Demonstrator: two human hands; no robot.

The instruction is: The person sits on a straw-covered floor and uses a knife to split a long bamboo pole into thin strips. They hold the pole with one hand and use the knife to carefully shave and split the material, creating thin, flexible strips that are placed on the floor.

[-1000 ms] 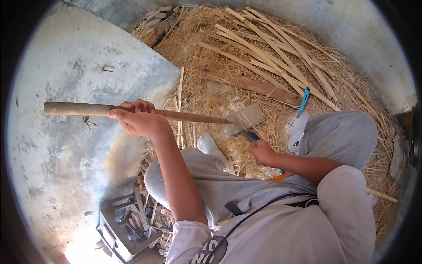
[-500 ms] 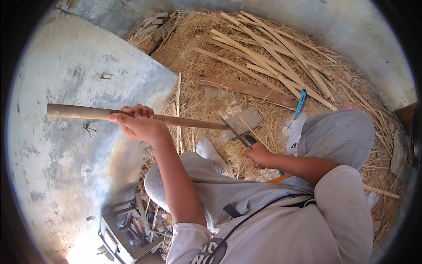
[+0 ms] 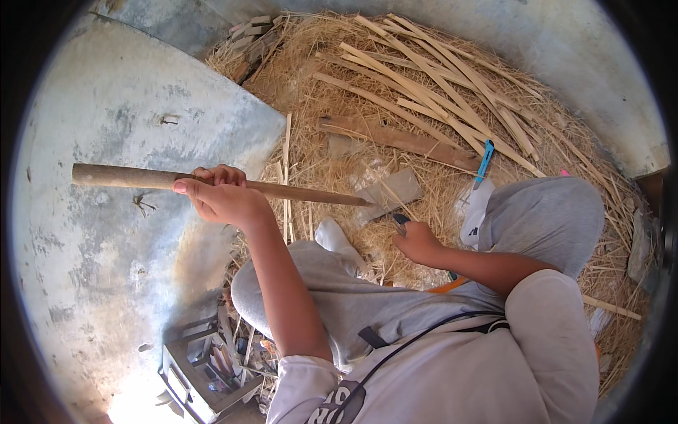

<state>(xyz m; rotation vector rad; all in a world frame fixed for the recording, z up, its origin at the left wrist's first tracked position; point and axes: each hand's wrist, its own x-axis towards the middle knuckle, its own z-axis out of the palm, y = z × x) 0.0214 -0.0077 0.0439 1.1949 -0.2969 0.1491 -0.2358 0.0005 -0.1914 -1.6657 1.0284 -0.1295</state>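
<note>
My left hand is wrapped round a long wooden stick. The stick reaches from the left, before the wall, to a tapered tip near the middle. Close to that tip is my right hand, closed on a knife. Only a short dark part of the knife shows above the fingers; its blade is hard to make out now. A small gap separates the right hand from the stick. Under the tip, a flat grey block lies among shavings.
Wood shavings cover the floor. Several pale wooden strips are piled beyond a brown board. A blue cutter stands by my right knee. The weathered wall rises at left, above a wooden box frame.
My right hand has turned slightly, and the knife blade that lay across the stick's tip no longer shows there. The stick has barely moved, its tip a little farther right.
</note>
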